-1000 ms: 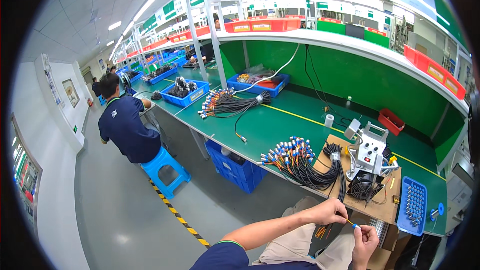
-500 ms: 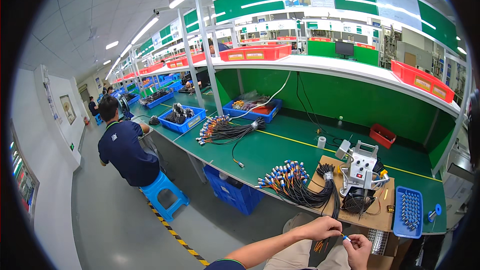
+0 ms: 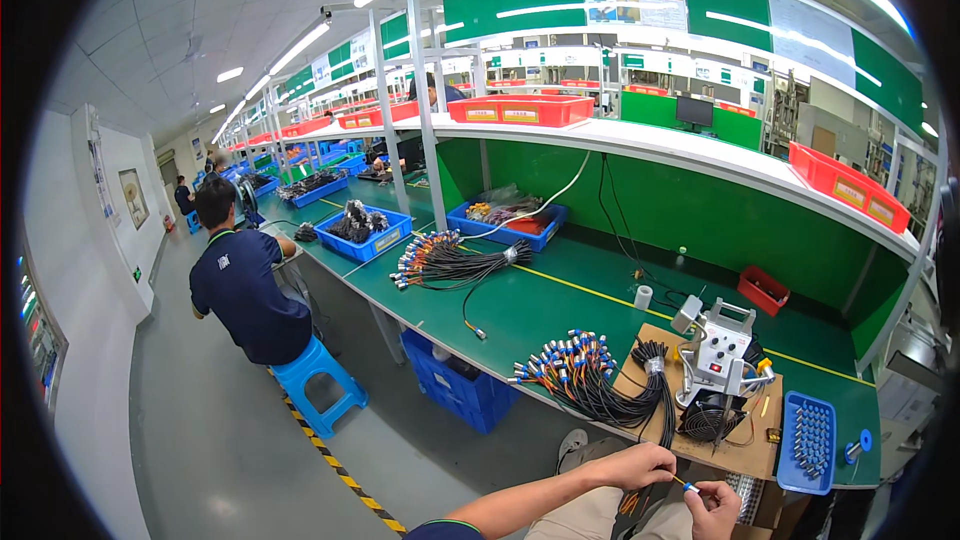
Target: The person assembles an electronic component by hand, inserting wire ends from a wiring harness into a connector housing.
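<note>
Just past the bench's front edge, over my lap, my left hand pinches a thin orange wire. My right hand has its fingers closed on a small blue-and-silver cylindrical connector at the other end of that wire. Below my left hand hang more loose orange wire ends. In front of my hands a thick bundle of black cables drapes over the edge, its blue-and-silver connectors fanned out to the left.
A white soldering unit stands on a brown board. Right of it are a blue tray of connectors and a solder spool. A second cable bundle lies farther left. A seated co-worker is at the left.
The whole view has shifted slightly. Both hands keep their holds on the wire and connector, with a little more orange wire showing between them.
</note>
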A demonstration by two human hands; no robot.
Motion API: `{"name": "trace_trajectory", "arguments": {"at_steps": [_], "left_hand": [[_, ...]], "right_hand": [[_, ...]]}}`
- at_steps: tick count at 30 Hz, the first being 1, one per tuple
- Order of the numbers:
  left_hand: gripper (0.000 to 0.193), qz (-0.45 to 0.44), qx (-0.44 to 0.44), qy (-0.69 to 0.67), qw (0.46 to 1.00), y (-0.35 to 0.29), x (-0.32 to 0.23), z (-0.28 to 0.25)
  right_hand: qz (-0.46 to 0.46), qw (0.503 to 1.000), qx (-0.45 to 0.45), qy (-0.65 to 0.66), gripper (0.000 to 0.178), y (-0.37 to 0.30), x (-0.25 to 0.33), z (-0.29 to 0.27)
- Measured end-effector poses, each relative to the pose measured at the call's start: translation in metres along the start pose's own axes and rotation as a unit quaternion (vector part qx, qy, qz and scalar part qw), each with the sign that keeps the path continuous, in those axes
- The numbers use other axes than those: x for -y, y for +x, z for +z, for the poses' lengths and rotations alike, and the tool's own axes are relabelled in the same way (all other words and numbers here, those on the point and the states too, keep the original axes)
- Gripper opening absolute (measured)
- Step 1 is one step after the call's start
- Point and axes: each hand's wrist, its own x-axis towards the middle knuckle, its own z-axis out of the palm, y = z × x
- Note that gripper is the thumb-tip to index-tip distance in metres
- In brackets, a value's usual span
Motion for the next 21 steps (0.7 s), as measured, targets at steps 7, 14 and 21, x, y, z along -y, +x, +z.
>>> {"name": "trace_trajectory", "arguments": {"at_steps": [7, 14, 21], "left_hand": [[0.017, 0.013, -0.013, 0.053, 0.998, 0.006, 0.011, 0.000], [0.014, 0.061, -0.088, 0.089, 0.990, 0.005, 0.018, -0.023], [0.019, 0.070, -0.088, 0.065, 0.992, 0.025, 0.023, -0.016]], "right_hand": [[-0.039, 0.996, -0.061, -0.046, 0.017, 0.000, -0.022, -0.003], [0.037, 0.998, -0.047, 0.015, 0.016, 0.035, -0.019, 0.010], [0.084, 0.987, -0.101, 0.095, 0.016, 0.048, -0.032, 0.008]]}}
